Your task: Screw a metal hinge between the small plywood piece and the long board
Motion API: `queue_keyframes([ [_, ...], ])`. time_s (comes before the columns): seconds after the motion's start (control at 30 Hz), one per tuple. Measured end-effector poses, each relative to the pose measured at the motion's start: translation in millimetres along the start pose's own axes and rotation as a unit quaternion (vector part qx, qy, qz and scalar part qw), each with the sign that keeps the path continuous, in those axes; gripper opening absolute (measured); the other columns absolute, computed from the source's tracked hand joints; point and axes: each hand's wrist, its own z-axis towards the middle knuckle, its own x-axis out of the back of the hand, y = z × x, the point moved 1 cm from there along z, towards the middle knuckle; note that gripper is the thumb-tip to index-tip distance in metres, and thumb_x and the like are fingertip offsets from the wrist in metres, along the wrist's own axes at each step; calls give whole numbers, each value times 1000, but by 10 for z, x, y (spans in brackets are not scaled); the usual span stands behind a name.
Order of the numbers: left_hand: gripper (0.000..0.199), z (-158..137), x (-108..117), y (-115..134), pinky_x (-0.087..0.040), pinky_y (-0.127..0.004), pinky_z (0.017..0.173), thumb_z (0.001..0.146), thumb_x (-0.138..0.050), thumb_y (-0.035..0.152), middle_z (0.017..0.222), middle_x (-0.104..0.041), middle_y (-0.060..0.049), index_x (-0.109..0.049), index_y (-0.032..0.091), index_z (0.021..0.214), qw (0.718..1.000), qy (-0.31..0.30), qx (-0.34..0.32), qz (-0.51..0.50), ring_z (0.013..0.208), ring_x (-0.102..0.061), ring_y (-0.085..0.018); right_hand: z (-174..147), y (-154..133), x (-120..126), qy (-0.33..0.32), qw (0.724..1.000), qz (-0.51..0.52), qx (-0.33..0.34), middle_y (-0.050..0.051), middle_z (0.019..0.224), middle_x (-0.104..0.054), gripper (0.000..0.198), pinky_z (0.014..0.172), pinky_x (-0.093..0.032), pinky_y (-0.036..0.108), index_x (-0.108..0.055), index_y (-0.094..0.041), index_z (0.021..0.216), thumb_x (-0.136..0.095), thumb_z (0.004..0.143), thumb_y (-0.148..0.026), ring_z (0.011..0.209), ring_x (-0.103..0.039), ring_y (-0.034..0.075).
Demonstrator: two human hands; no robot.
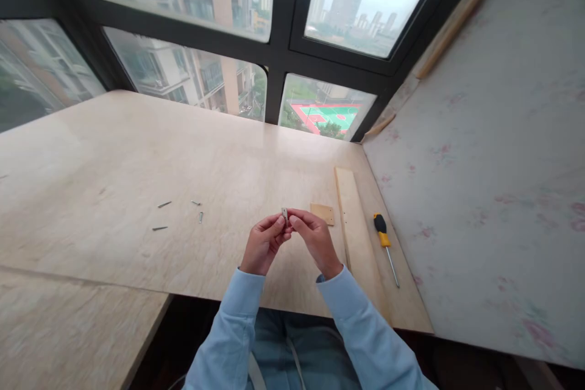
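Above the stone-look ledge, a small metal hinge with dark holes is pinched between my two hands. My left hand is closed on its left side, thumb against the fingers. From the right, the thumb and fingers of my right hand close on the same piece, and they hide its lower part. Just behind my right hand lies a small square wooden piece with tiny holes at its right edge. A long wooden board lies right of it, partly behind my right forearm.
A screwdriver with a black and yellow handle lies beside the patterned wall. Several loose screws are scattered on the ledge to the left. Dark-framed windows border its far side; its front edge is close to my body.
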Motion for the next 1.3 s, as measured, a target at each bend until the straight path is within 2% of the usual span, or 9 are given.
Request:
queue_keyframes([
  [0.13,30,-90,-178,-141,-55,-17,55,64,-85,24,73,-73,-6,-73,10,87,997,-35,31,55,59,-66,-10,-213,-113,333,-1,998,-55,11,5,101,-75,24,89,-54,41,-76,-25,99,-68,81,-38,95,-68,22],
  [0.27,28,-150,-332,-308,-52,-17,50,65,-84,25,67,-70,-4,-70,11,84,993,-55,50,90,55,-63,-9,-390,-197,582,-2,998,-62,1,5,102,-75,22,87,-55,40,-77,-24,96,-69,81,-38,97,-68,23],
  [0.5,25,-254,-565,-502,-49,-16,46,67,-83,28,69,-70,-5,-69,11,78,985,-88,97,114,52,-61,-8,-581,-254,848,32,999,2,-31,3,86,-76,18,86,-55,39,-79,-23,89,-71,79,-36,86,-69,21],
  [0.67,24,-299,-699,-607,-50,-18,49,66,-83,29,72,-71,-6,-73,11,80,982,-76,90,148,55,-62,-9,-642,-270,1016,48,998,7,-39,4,88,-77,17,87,-54,39,-79,-23,88,-72,79,-36,90,-70,22],
  [0.9,31,-278,-799,-710,-52,-19,55,64,-84,31,81,-73,-9,-77,11,86,971,-57,134,189,59,-63,-9,-627,-210,1122,123,991,13,-44,6,95,-77,22,85,-57,40,-78,-24,94,-74,76,-36,86,-72,23],
  [1.07,34,-278,-773,-781,-55,-24,71,60,-87,29,79,-74,-10,-78,10,87,973,-29,140,179,72,-67,-14,-650,-120,1110,120,991,-38,-53,6,98,-77,23,90,-57,42,-78,-23,95,-73,76,-35,95,-72,26],
  [1.2,32,-280,-711,-830,-56,-26,71,63,-85,31,79,-74,-10,-78,11,88,973,-26,121,195,71,-67,-14,-678,-120,1119,104,992,-63,-33,5,99,-76,22,92,-57,44,-77,-24,97,-69,80,-37,97,-72,26],
  [1.3,31,-281,-674,-862,-57,-28,72,66,-83,33,80,-75,-9,-78,12,88,967,-12,82,240,71,-68,-16,-692,-106,1131,86,993,-75,-37,5,102,-76,24,92,-57,46,-76,-24,99,-68,82,-38,99,-71,27],
])
